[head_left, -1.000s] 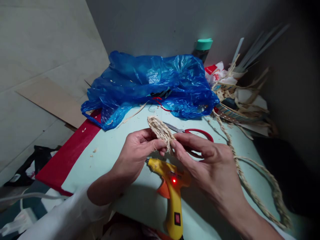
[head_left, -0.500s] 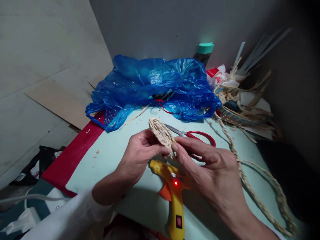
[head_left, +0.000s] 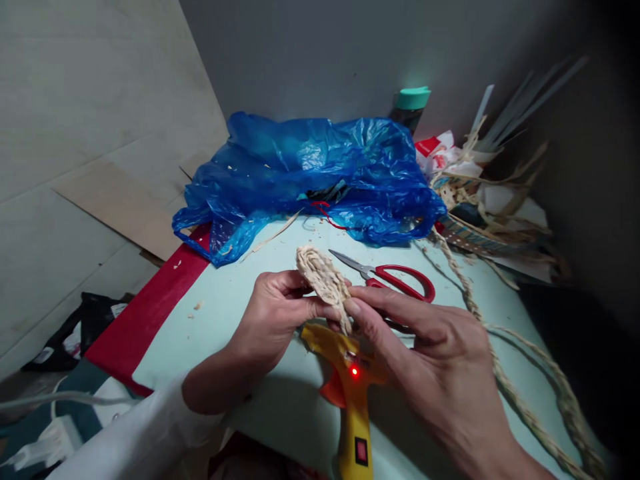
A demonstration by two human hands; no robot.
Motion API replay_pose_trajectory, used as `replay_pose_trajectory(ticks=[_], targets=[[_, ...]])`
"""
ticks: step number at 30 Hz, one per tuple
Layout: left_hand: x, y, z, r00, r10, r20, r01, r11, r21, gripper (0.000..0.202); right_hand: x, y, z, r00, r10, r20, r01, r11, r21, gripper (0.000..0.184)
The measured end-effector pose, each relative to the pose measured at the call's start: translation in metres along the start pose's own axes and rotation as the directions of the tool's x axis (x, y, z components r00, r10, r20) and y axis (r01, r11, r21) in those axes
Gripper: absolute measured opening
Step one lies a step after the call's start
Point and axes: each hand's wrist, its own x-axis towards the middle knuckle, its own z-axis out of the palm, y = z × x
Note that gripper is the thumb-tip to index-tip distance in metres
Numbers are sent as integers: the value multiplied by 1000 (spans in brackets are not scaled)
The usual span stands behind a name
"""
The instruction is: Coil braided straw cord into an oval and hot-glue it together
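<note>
A pale coil of braided straw cord (head_left: pixel 321 275), flattened into an oval, is held up over the table between both hands. My left hand (head_left: pixel 277 320) is closed on its left and lower side, thumb across the front. My right hand (head_left: pixel 425 347) pinches the coil's lower right end between thumb and forefinger, where the braid's tail comes off. Just below the hands lies a yellow hot glue gun (head_left: pixel 356 400) with its red light lit; the right hand covers part of it. Red-handled scissors (head_left: pixel 400 277) lie behind the right hand, partly hidden by it.
A crumpled blue plastic bag (head_left: pixel 310 160) spreads across the back of the table (head_left: pixel 200 347). At the right, a long braided rope (head_left: pixel 505 380) runs down from a woven basket (head_left: pixel 480 230) of scraps. Behind stands a teal-lidded bottle (head_left: pixel 413 107). A white plug (head_left: pixel 50 440) is at lower left.
Both hands and the coil have sunk slightly toward the table, leaving more of the scissors in sight. The grip looks the same, and the view has shifted a little.
</note>
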Motion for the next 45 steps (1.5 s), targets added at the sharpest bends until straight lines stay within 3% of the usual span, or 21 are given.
replay_pose_trajectory(ticks=[9, 13, 15, 19, 27, 32, 34, 36, 38, 40, 42, 45], targets=[[1, 2, 4, 999, 40, 25, -40, 999, 4, 20, -2, 1, 1, 1000, 2, 1, -2, 999, -34, 19], [3, -1, 1, 999, 48, 24, -48, 999, 3, 13, -1, 1, -1, 997, 3, 82, -1, 1000, -16, 24], [3, -2, 0, 997, 72, 14, -72, 997, -17, 14, -2, 3, 1, 995, -41, 91, 45, 998, -41, 21], [1, 2, 1, 997, 73, 10, -73, 997, -27, 23, -4, 10, 6, 983, -181, 31, 183, 976, -118, 31], [-2, 18, -6, 994, 52, 101, -63, 992, 107, 28, -4, 13, 2, 962, -262, 74, 270, 951, -150, 18], [-1, 26, -18, 996, -62, 70, 49, 984, 169, 44, -6, 15, 4, 953, -284, 109, 302, 926, -227, 17], [-2, 29, -23, 998, -54, 15, 49, 979, 198, 33, -6, 16, 4, 945, -303, 124, 325, 913, -248, 16], [-4, 32, -28, 997, 48, -67, -30, 967, 251, 16, -6, 18, 3, 935, -325, 143, 353, 898, -264, 15], [-6, 35, -31, 975, 210, -79, -165, 910, 380, 18, -6, 19, 2, 923, -342, 178, 381, 879, -286, 15], [-8, 36, -33, 936, 347, 63, -316, 748, 584, 29, -7, 21, 2, 912, -351, 212, 404, 860, -312, 18], [-7, 35, -33, 881, 363, 304, -458, 489, 743, 49, -9, 23, 2, 898, -377, 227, 436, 833, -341, 24], [-4, 29, -32, 803, 297, 518, -584, 213, 783, 45, -12, 24, 3, 880, -405, 249, 473, 798, -374, 28]])
